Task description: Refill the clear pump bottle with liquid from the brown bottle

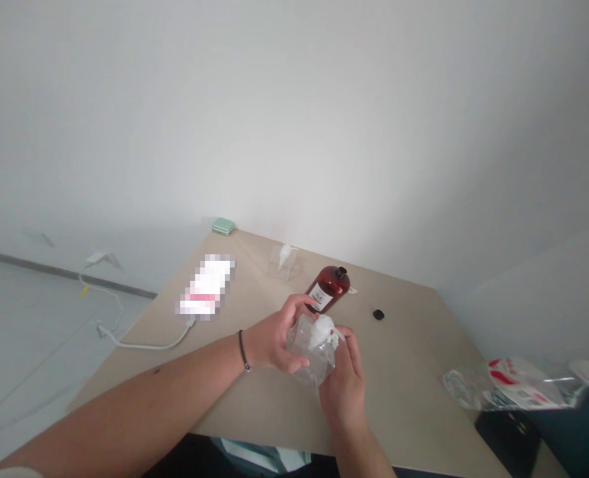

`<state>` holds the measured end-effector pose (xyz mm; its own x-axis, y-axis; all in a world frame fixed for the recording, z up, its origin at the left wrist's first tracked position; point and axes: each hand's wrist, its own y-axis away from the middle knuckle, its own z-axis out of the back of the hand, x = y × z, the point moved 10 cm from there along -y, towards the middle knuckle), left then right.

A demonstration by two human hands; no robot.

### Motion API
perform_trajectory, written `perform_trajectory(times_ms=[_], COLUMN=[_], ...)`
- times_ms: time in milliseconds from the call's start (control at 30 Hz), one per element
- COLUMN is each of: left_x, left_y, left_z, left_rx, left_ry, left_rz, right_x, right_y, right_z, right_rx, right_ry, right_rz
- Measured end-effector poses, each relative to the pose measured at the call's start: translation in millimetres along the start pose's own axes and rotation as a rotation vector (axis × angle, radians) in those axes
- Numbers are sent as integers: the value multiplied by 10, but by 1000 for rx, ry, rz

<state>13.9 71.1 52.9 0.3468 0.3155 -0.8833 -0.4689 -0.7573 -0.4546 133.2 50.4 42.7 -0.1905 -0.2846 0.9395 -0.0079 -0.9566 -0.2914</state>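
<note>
A beige table [404, 392] meets a white wall, with a brown plastic bottle [328, 289] standing on it. Just before the bottle, the left hand [274, 338] and right hand [344, 392] both close around a crinkly clear plastic bag [307, 352] holding a white lump [323, 330]. A smooth black cap [378, 315] lies right of the bottle, a blurred phone [205, 287] well left, and a printed plastic bag [513, 385] farther right.
</note>
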Motion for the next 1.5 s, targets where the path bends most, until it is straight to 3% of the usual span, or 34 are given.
perform_trajectory(times_ms=[67,133,200,333,467,633,733,1100,1333,1500], left_x=[44,84,125,119,123,91,49,-13,-20,19], left_y=[-9,-14,-11,-14,2,44,34,20,27,-10], left_z=[36,133,182,115,62,183,192,126,-29,-15], left_rx=[-12,-103,-174,-207,-210,-269,-255,-198,-38,-34], left_ry=[-37,-85,-69,57,92,-232,-262,-269,-99,62], left_rz=[24,73,146,195,219,324,314,280,218,171], right_x=[-42,-41,5,101,141,152,182,38,38,32], right_y=[9,29,38,16,-60,-221,-281,-269,-258,-265], right_z=[140,255,322,346,305,213,178,119,64,81], right_rx=[-162,-282,-341,-364,-308,-108,-6,59,136,162], right_ry=[-59,-75,-39,57,71,31,-8,-224,-251,-230], right_rz=[-52,-53,-12,20,-38,-129,-159,-358,-429,-413])
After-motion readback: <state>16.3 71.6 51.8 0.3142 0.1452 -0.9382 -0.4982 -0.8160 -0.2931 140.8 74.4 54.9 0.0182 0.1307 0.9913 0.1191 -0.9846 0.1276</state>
